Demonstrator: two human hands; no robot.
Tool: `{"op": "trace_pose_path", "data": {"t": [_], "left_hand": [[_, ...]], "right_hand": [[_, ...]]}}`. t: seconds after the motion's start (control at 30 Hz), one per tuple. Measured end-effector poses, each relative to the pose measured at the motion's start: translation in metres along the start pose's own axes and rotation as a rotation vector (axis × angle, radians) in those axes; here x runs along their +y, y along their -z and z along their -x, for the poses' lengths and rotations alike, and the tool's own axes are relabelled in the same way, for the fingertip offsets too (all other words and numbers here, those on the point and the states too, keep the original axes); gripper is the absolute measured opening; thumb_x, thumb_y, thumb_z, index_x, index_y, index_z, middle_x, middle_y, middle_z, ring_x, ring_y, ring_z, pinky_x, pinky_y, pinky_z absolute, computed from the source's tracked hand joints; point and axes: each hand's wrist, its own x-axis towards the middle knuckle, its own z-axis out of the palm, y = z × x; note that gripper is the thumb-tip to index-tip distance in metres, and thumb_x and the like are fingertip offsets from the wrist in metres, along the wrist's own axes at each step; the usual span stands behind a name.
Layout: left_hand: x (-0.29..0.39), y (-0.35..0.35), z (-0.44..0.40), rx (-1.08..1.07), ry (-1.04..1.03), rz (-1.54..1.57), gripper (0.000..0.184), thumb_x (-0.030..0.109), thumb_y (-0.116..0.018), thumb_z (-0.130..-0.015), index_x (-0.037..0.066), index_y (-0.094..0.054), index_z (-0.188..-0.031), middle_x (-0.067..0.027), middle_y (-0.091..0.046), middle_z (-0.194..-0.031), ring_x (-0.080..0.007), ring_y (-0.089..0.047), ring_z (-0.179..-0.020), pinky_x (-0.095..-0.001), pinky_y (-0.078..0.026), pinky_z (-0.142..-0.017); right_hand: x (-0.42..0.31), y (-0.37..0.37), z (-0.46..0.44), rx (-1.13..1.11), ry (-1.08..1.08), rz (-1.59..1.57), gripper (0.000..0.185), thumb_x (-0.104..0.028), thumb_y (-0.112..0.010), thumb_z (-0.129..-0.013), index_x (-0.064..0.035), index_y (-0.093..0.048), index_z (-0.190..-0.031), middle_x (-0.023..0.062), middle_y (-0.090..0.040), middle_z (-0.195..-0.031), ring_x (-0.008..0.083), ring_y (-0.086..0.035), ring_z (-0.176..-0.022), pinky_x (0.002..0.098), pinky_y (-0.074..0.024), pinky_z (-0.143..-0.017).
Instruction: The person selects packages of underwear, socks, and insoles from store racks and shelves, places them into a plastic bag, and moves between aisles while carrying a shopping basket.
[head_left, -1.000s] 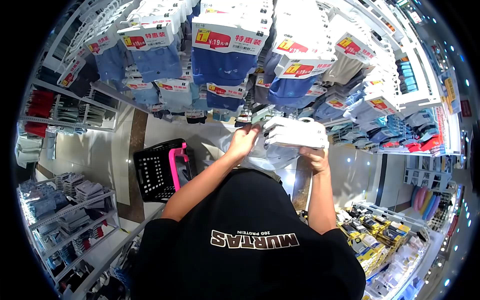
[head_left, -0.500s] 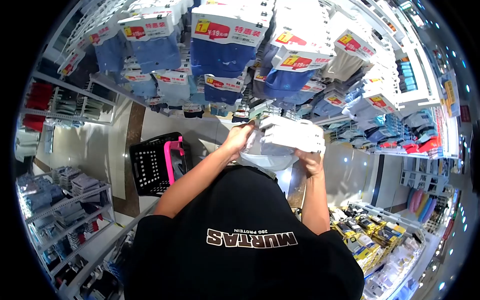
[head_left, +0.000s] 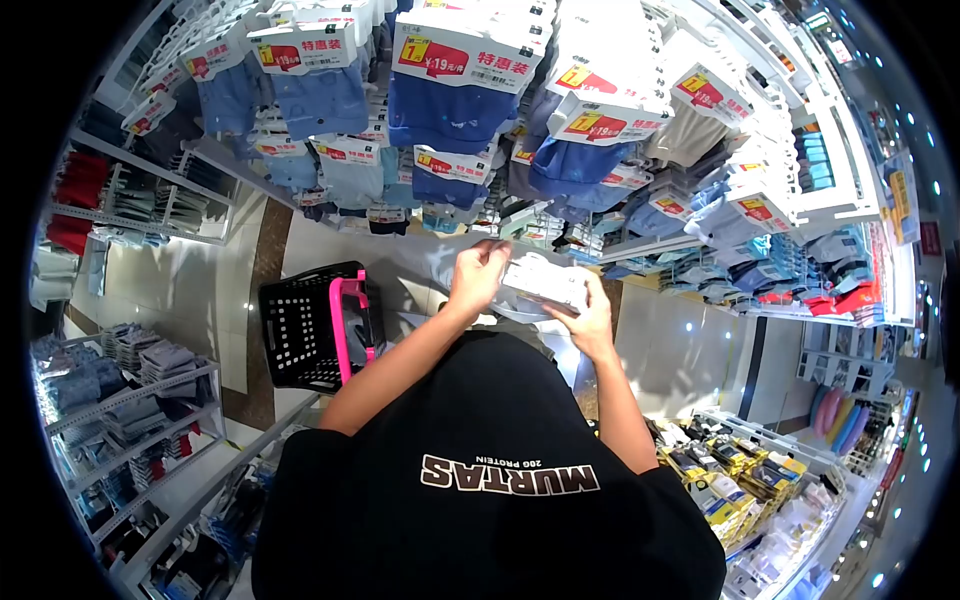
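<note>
In front of my chest I hold a bundle of pale garment packs with white header cards, their printed edges turned up. My left hand is closed at the bundle's left end, thumb and fingers pinched together near the card edge. Around the right end of the cards, my right hand grips with the thumb below and the fingers at the side. Pale cloth shows under the cards. Just beyond my hands hang rows of blue garment packs with red and yellow price labels.
A black shopping basket with a pink handle stands on the floor at left. Shelves of folded clothes lie further left. A bin of yellow and black packs is at lower right. Red garments hang at right.
The bundle has tipped and come left, so its printed card edges now show. My right hand has moved left with it, closer to my left hand.
</note>
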Motion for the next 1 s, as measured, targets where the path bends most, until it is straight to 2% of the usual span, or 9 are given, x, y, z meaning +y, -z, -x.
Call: {"op": "trace_pose_path", "data": {"t": [0.2, 0.3, 0.33, 0.37, 0.57, 0.8, 0.9, 0.93, 1.0], "left_hand": [[0.009, -0.019, 0.015, 0.087, -0.251, -0.062, 0.023, 0.023, -0.064, -0.098, 0.0, -0.07, -0.098, 0.0091, -0.053, -0.071, -0.0007, -0.04, -0.062, -0.0214, -0.032, -0.052], [0.014, -0.031, 0.031, -0.11, -0.284, -0.202, 0.022, 0.019, -0.065, -0.096, -0.001, -0.07, -0.101, -0.0009, -0.067, -0.079, -0.0071, -0.057, -0.075, -0.0259, -0.048, -0.067], [0.018, -0.037, 0.04, -0.209, -0.195, -0.159, 0.022, 0.018, -0.065, -0.095, -0.002, -0.07, -0.102, -0.0064, -0.071, -0.087, -0.0108, -0.062, -0.083, -0.0289, -0.051, -0.076], [0.016, -0.043, 0.046, -0.272, -0.229, -0.162, 0.022, 0.018, -0.064, -0.095, -0.002, -0.07, -0.102, -0.0109, -0.071, -0.084, -0.0138, -0.064, -0.078, -0.0305, -0.051, -0.072], [0.032, -0.053, 0.058, -0.296, -0.19, -0.105, 0.022, 0.019, -0.063, -0.097, -0.002, -0.069, -0.101, -0.0019, -0.066, -0.079, -0.0081, -0.057, -0.072, -0.026, -0.047, -0.064], [0.01, -0.038, 0.045, -0.304, 0.315, 0.391, 0.021, 0.024, -0.06, -0.1, 0.005, -0.066, -0.105, 0.0006, -0.065, -0.084, -0.0091, -0.062, -0.074, -0.0231, -0.049, -0.067], [0.011, -0.046, 0.037, -0.115, 0.461, 0.554, 0.022, 0.025, -0.059, -0.1, 0.005, -0.066, -0.106, 0.0002, -0.065, -0.084, -0.0096, -0.062, -0.072, -0.0234, -0.05, -0.066], [0.005, -0.044, 0.031, -0.093, 0.469, 0.564, 0.022, 0.025, -0.059, -0.1, 0.005, -0.065, -0.103, -0.0004, -0.065, -0.083, -0.0101, -0.061, -0.07, -0.0249, -0.049, -0.062], [-0.001, -0.032, 0.023, -0.086, 0.415, 0.476, 0.022, 0.025, -0.058, -0.101, 0.004, -0.065, -0.1, -0.0003, -0.064, -0.08, -0.0106, -0.059, -0.067, -0.026, -0.047, -0.059]], "right_hand": [[0.009, -0.031, 0.007, -0.013, 0.082, 0.449, 0.049, -0.013, -0.081, -0.072, -0.0108, -0.061, -0.116, 0.0105, -0.066, -0.11, 0.0327, -0.064, -0.102, 0.0418, -0.0519, -0.084], [0.068, -0.067, 0.009, -0.217, -0.15, 0.747, 0.032, -0.025, -0.074, -0.078, -0.0117, -0.067, -0.107, 0.0133, -0.071, -0.098, 0.0368, -0.067, -0.093, 0.0481, -0.053, -0.078], [0.055, -0.076, 0.001, -0.187, -0.055, 0.594, 0.026, -0.031, -0.065, -0.085, -0.0104, -0.069, -0.1, 0.0144, -0.072, -0.093, 0.0394, -0.068, -0.09, 0.0492, -0.0542, -0.075], [0.075, -0.078, -0.003, -0.377, -0.122, 0.627, 0.034, -0.033, -0.055, -0.091, -0.0101, -0.064, -0.115, 0.0174, -0.068, -0.115, 0.0369, -0.065, -0.107, 0.0457, -0.0527, -0.087], [0.108, -0.091, -0.011, -0.451, -0.17, 0.614, 0.038, -0.034, -0.054, -0.092, -0.0108, -0.06, -0.121, 0.0181, -0.064, -0.123, 0.035, -0.061, -0.114, 0.0445, -0.0502, -0.091], [0.123, -0.093, -0.017, -0.445, -0.143, 0.593, 0.043, -0.034, -0.052, -0.093, -0.0116, -0.055, -0.13, 0.0189, -0.058, -0.132, 0.0328, -0.057, -0.121, 0.0432, -0.0473, -0.097], [0.123, -0.086, -0.023, -0.445, -0.069, 0.578, 0.046, -0.035, -0.051, -0.093, -0.0119, -0.053, -0.133, 0.0193, -0.056, -0.136, 0.0318, -0.055, -0.125, 0.0426, -0.046, -0.099], [0.076, -0.071, -0.028, -0.633, -0.15, 0.667, 0.055, -0.038, -0.047, -0.095, -0.0135, -0.04, -0.144, 0.019, -0.041, -0.15, 0.0286, -0.045, -0.136, 0.0408, -0.0388, -0.107], [0.002, -0.047, -0.044, -0.793, -0.211, 0.583, 0.048, -0.035, -0.057, -0.091, -0.0057, -0.054, -0.129, 0.0183, -0.06, -0.13, 0.0328, -0.058, -0.119, 0.0417, -0.0464, -0.098]]}}
